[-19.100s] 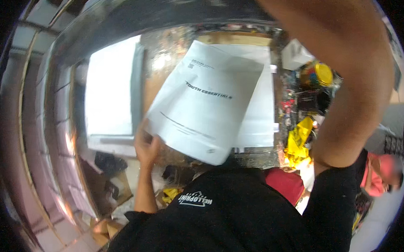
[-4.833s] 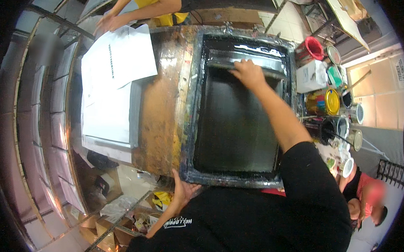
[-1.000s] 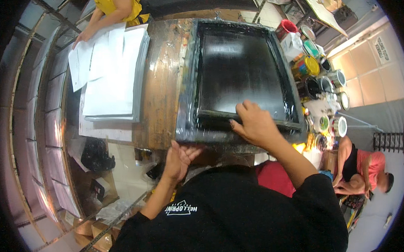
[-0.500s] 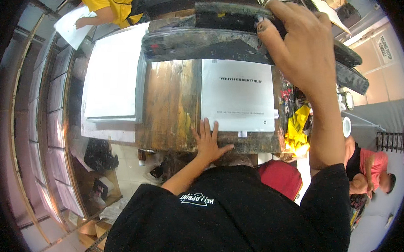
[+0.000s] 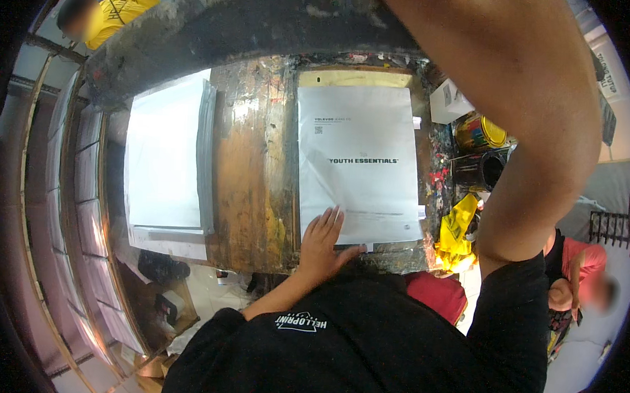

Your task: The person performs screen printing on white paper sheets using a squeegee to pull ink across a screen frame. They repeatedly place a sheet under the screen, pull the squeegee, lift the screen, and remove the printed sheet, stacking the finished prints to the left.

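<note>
A flat white sheet or bag [image 5: 361,191] with dark print lies on a paint-stained wooden table, over a pale board [image 5: 362,79] that shows along its far edge. My left hand [image 5: 321,240] rests on the sheet's near left corner, fingers stretched out and thumb spread, holding nothing. Beyond the sheet, a large dark, ink-smeared printing frame [image 5: 266,22] is raised across the far side of the table. My right arm [image 5: 536,122] reaches up past the right side toward that frame. The right hand itself is cut off by the upper edge of the view.
To the left lies a stack of blank white sheets [image 5: 165,162]. Paint cans [image 5: 479,132], a white box [image 5: 451,103] and a crumpled yellow wrapper [image 5: 458,224] stand along the right. A person in yellow [image 5: 123,12] is at the far left, another in pink [image 5: 586,263] at the right.
The dark frame has risen with my right arm, uncovering the sheet's upper part. My right hand has passed out of view at the top. The left hand stays at the sheet's near corner.
</note>
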Demonstrator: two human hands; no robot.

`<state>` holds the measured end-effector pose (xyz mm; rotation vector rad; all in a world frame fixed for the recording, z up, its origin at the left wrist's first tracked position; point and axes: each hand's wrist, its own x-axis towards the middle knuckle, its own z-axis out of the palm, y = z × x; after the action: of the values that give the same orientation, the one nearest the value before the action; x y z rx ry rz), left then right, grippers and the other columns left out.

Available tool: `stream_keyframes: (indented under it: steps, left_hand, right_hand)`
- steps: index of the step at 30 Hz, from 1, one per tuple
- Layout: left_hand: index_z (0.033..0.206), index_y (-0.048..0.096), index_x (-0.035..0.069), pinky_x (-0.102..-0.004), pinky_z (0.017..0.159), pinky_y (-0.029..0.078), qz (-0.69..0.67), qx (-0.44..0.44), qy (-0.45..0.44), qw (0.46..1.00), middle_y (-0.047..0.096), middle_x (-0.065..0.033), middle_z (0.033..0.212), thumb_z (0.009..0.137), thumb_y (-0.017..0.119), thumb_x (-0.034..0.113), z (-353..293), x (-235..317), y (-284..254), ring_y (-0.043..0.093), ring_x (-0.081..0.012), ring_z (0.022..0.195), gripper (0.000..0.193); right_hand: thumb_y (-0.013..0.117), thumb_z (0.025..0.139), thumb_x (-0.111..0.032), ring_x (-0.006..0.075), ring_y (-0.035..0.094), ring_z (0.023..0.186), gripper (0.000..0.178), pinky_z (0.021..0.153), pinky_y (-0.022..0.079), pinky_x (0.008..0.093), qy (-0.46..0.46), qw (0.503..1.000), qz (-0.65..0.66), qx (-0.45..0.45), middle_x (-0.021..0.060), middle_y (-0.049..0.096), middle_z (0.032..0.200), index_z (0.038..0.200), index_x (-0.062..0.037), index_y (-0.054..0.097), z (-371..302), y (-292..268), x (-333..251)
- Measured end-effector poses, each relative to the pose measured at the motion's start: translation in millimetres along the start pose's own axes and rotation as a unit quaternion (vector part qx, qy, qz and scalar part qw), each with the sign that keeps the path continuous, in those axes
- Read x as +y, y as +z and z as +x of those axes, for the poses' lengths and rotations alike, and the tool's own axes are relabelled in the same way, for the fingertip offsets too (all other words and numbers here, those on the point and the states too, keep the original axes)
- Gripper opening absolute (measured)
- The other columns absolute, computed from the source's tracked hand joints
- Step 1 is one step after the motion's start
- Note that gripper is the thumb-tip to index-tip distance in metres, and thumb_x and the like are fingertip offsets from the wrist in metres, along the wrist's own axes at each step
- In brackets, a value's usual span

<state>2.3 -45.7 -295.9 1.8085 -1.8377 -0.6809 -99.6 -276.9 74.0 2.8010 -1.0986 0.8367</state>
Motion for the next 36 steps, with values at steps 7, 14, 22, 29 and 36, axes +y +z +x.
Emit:
stream_keyframes:
  steps: [7,14,22,29,36]
  left_hand:
    - [0.140,0.057,0.002,-0.0370,0.095,0.052,-0.161,0.161,-0.166,0.959,0.063,-0.0191,0.135,0.079,0.069,-0.001,-12.1,-37.9,-94.9,0.067,-0.0275,0.111,0.063]
    - [0.143,0.053,0.005,-0.0374,0.097,0.052,-0.014,0.116,-0.217,0.969,0.062,-0.0202,0.133,0.071,0.063,-0.003,-88.7,-261.3,-307.8,0.064,-0.0282,0.113,0.073]
    - [0.148,0.050,0.008,-0.0371,0.108,0.045,-0.017,0.112,-0.198,0.974,0.060,-0.0211,0.138,0.083,0.082,0.036,-11.8,-161.0,-281.4,0.056,-0.0247,0.129,0.078]
    - [0.155,0.021,-0.004,-0.0497,0.119,0.033,-0.731,0.119,-0.209,0.638,0.048,-0.0257,0.145,0.084,0.034,0.091,-126.6,9.1,-75.1,0.048,-0.0382,0.136,0.119]
    - [0.162,0.010,0.005,-0.0544,0.121,0.026,-0.732,0.040,-0.420,0.535,0.027,-0.0263,0.161,0.076,0.032,0.098,-110.5,-81.6,23.0,0.033,-0.0389,0.148,0.129]
  right_hand:
    - [0.057,0.094,-0.038,0.0365,0.063,0.094,0.039,0.089,0.043,0.0427,0.014,1.000,-0.020,0.018,0.0210,0.068,0.099,0.109,-0.0041,0.068,-23.9,7.4,-1.6]
    - [0.056,0.096,-0.038,0.0372,0.065,0.105,0.042,0.094,0.044,0.0415,-0.019,0.992,-0.092,0.084,0.0230,0.070,0.111,0.116,-0.0049,0.071,-62.1,29.2,-31.1]
    - [0.060,0.093,-0.041,0.0404,0.062,0.097,0.053,0.089,0.043,0.0462,0.047,0.987,-0.141,0.061,0.0246,0.068,0.102,0.131,-0.0048,0.061,-114.5,47.8,-42.1]
    - [0.066,0.090,-0.047,0.0345,0.060,0.092,0.039,0.085,0.045,0.0470,-0.063,0.975,-0.066,-0.201,0.0156,0.064,0.095,0.104,-0.0098,0.068,-276.0,143.6,-54.8]
    - [0.081,0.077,-0.034,0.0321,0.063,0.097,0.053,0.078,0.054,0.0441,0.052,0.968,0.067,-0.236,0.0114,0.066,0.106,0.121,-0.0094,0.064,-405.4,269.8,-48.0]
